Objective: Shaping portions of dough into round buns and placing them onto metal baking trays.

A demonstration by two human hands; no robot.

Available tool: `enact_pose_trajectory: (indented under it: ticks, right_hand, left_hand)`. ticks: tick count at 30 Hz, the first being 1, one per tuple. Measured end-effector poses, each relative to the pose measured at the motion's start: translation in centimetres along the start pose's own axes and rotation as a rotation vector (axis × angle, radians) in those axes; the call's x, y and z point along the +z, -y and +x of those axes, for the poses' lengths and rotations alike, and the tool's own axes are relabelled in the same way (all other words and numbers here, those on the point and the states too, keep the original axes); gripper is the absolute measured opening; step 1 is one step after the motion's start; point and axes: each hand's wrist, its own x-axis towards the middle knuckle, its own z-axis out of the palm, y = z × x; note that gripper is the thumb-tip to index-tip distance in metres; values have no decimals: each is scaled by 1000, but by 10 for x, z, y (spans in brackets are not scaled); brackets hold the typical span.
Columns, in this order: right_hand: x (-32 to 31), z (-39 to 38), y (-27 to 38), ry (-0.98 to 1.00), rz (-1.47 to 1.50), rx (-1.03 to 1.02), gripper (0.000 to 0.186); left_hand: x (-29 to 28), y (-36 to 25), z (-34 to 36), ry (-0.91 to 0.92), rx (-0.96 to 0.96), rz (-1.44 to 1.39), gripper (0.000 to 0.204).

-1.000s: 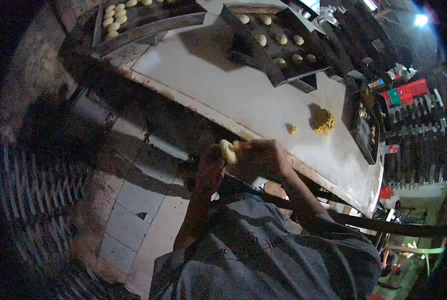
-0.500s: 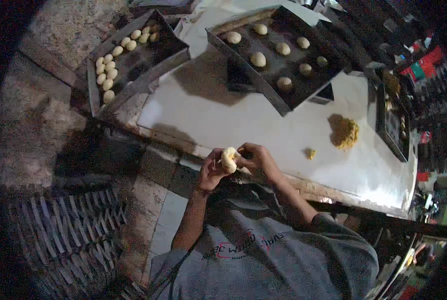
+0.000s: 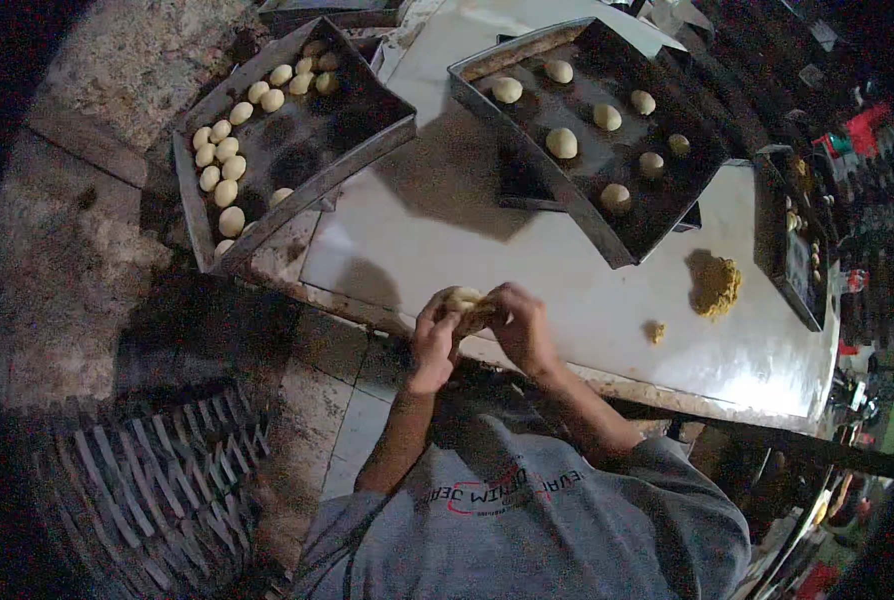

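Note:
A piece of pale dough [image 3: 464, 296] is held up between my two hands, over the near edge of the table. My left hand [image 3: 435, 345] is closed round its left and near side, the thumb toward me. At the dough's right side, my right hand [image 3: 523, 328] pinches with bent, slightly blurred fingers. Part of the dough is hidden by the fingers. To the right on the tabletop lie a heap of crumbly yellow filling [image 3: 717, 287] and a small lump of the same filling [image 3: 656, 331].
A dark metal tray [image 3: 312, 190] with many dough balls stands at the left. Another tray [image 3: 587, 205] with spaced dough balls sits across the white table [image 3: 557, 275]. A third tray [image 3: 807, 285] is at the far right. Grey slatted pieces [image 3: 157, 470] stand at lower left.
The view has shifted, so trays and filling appear farther right and lower. The dough has been turned and looks more folded together, and my fingers cover more of it.

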Motion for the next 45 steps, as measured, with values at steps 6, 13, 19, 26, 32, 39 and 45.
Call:
enact_pose_trajectory:
  ticks: [6,13,19,26,32,39,45]
  right_hand:
    - [29,34,31,66,72,128,14]
    - [96,44,65,58,279,433,17]
    - [138,23,93,-136,737,561,28]
    - [104,-19,65,-70,-7,110,27]
    - [37,-45,78,-277,-100,185,12]
    - [6,-111,-6,-609,229,345,9]
    - [26,-92,-10,-593,231,453,19]
  left_hand:
    - [-52,-44,9,405,-116,-114,41]
    - [-108,-71,4,181,120,164,42]
    - [-139,-40,22,-28,34,251,40]
    - [-115,-23,12,124,-46,131,29]
    - [-64,22,-16,553,-39,40,23]
    - [19,34,-73,400,-61,327,36]
    - [13,44,-73,464,36,312,78]
